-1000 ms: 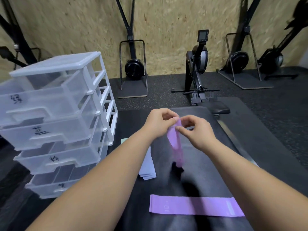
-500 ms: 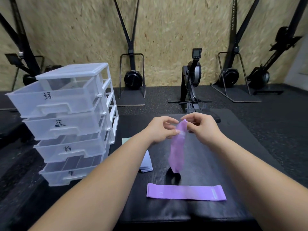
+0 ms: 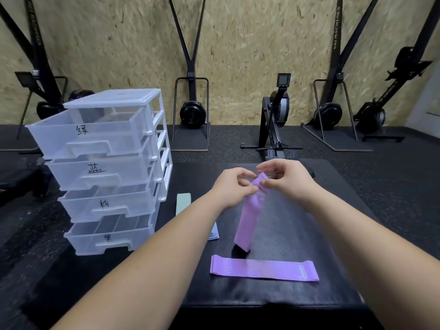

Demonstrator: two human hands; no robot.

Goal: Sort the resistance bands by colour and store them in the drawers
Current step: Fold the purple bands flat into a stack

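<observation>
My left hand [image 3: 232, 186] and my right hand [image 3: 287, 181] both pinch the top end of a purple resistance band [image 3: 248, 217], which hangs down with its lower end just above the black mat [image 3: 333, 210]. A second purple band [image 3: 263, 270] lies flat on the mat near its front edge. To the left stands a clear plastic drawer unit [image 3: 104, 167] with several drawers pulled partly out, each with a handwritten label. A pale green band [image 3: 182, 203] and a light blue band [image 3: 213, 233] lie beside the unit, partly hidden by my left forearm.
Black rowing and ski machines [image 3: 276, 120] stand along the chipboard wall at the back. The mat's front edge [image 3: 262, 303] drops off close to me. Dark rubber floor surrounds the mat.
The view has tilted up and drifted left, so the drawer unit sits more central. My hands still hold the hanging purple band, and their fingers have shifted at its top end.
</observation>
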